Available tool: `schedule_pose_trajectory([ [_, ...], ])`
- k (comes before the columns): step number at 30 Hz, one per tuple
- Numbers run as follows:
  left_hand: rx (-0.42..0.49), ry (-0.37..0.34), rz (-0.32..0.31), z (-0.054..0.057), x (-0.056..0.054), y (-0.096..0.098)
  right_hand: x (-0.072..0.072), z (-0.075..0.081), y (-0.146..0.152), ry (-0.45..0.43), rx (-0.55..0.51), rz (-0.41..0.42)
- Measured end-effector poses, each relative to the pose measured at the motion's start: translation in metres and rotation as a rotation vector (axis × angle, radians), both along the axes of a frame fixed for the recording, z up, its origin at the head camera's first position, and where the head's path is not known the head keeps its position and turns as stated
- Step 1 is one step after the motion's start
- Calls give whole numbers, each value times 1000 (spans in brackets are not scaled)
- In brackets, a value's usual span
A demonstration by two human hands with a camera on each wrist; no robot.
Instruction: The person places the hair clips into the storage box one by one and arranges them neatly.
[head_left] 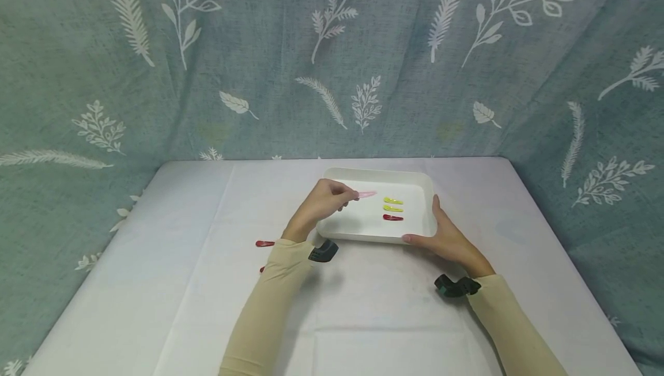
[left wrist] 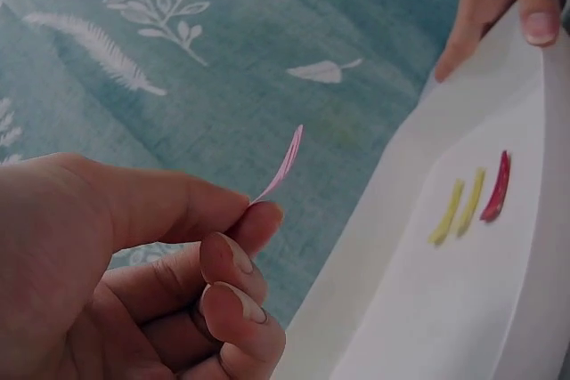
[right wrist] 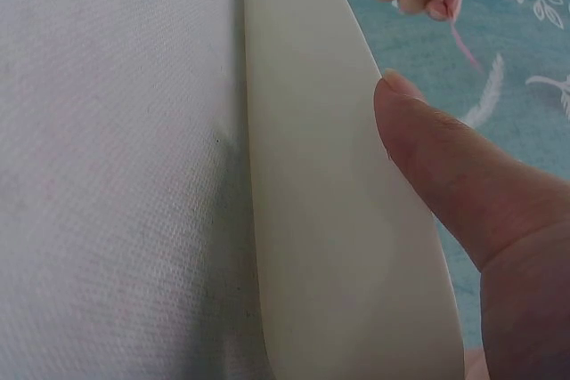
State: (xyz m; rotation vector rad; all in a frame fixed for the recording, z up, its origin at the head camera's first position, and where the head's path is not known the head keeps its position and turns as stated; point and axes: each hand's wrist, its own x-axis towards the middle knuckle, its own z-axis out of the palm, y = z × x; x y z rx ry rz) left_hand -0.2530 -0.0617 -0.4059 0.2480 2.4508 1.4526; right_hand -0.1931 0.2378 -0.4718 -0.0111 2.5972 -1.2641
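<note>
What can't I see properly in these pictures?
Red hair clips on the table: head view, left sleeve partly covers them.
Pinched end of the pink hair clip: left wrist view, left hand covers it.
Inside of the white tray: right wrist view, its wall hides it.

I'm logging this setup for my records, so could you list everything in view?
Tray: 1, white, toward the table's far edge
Yellow clips: 2, yellow, in the tray
Red clip: 1, red, in the tray, nearest the person
Pink clip: 1, pink, pinched in the left hand
Red pieces: 2, red, on the table left of the tray, one mostly hidden by the sleeve
Table: 1, white-covered, below everything
Curtain: teal with white leaves, behind and beside the table
Wrist cameras: 2, dark, one per wrist
Sleeves: 2, beige, on the forearms
Left hand: 1, bare, at the tray's left
Right hand: 1, bare, gripping the tray's near right corner
</note>
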Motion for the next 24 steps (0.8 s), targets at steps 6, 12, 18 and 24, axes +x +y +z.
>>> schedule_pose_trajectory([
  [6,-1,-8,-48,-8,-2,8,-1,0,-1,-6,5,-5],
  [12,0,-18,-94,-14,-3,17,0,0,-1,-6,1,-6],
  [18,-22,-6,-118,-20,-5,24,-1,0,-1,-10,3,-5],
  [24,-57,-17,-136,-24,-4,31,-1,0,-1,-18,14,-11],
])
